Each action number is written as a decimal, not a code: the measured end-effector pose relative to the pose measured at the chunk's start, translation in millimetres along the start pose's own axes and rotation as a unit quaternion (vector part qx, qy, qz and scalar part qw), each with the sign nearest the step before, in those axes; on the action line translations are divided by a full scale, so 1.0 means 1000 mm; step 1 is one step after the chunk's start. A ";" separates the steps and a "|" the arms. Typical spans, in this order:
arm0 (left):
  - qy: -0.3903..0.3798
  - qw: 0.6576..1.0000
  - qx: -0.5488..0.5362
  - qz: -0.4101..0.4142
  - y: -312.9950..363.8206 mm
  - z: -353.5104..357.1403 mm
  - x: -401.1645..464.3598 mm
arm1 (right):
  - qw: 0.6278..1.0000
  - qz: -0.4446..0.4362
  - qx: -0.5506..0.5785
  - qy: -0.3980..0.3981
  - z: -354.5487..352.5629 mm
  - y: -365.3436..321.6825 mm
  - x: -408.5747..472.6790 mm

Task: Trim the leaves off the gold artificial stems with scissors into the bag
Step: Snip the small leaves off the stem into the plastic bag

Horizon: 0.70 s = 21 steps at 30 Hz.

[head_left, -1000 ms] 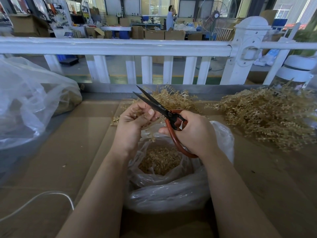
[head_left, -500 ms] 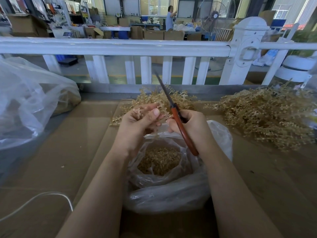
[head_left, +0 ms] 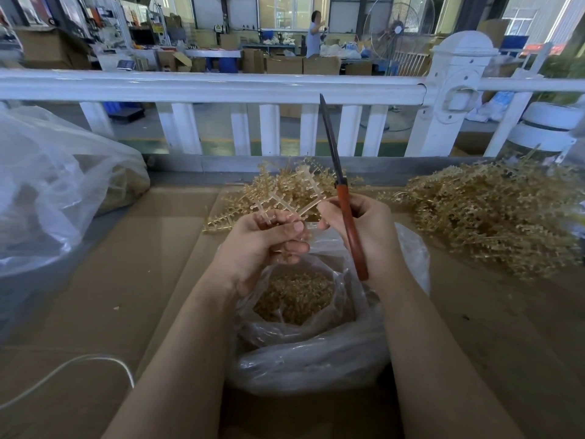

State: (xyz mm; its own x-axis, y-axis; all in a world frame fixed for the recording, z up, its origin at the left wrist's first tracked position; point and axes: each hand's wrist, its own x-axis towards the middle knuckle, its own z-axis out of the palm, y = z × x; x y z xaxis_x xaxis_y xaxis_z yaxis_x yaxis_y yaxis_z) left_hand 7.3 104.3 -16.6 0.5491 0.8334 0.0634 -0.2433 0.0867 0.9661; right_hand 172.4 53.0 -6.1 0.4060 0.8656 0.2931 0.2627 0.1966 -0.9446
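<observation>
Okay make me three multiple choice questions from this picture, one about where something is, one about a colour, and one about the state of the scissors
1. Where is the open bag of trimmings?
A. Directly under the hands
B. On the white railing
C. On the floor beyond the railing

2. What colour are the handles of the scissors?
A. Blue
B. Reddish-brown
C. White

3. How are the scissors right now?
A. Lying on the table
B. Blades wide open
C. Blades closed, pointing up

Answers:
1. A: the bag sits on the table below the left hand and right hand.
2. B: a reddish-brown handle runs through the right hand.
3. C: the dark blades form one closed point raised before the railing.
</observation>
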 end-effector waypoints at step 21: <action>0.117 0.967 -0.184 0.134 0.002 -0.008 0.007 | 0.948 -0.094 -0.291 -0.090 -0.001 0.022 -0.004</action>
State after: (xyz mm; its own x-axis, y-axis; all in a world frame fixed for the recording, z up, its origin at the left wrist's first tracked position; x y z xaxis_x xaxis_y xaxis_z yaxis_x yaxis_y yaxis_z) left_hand 4.0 115.0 -15.9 0.2417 0.9497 0.1989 -0.6431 0.0033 0.7657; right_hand 177.7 53.3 -28.2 0.1608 0.9154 0.3691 0.7752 0.1143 -0.6213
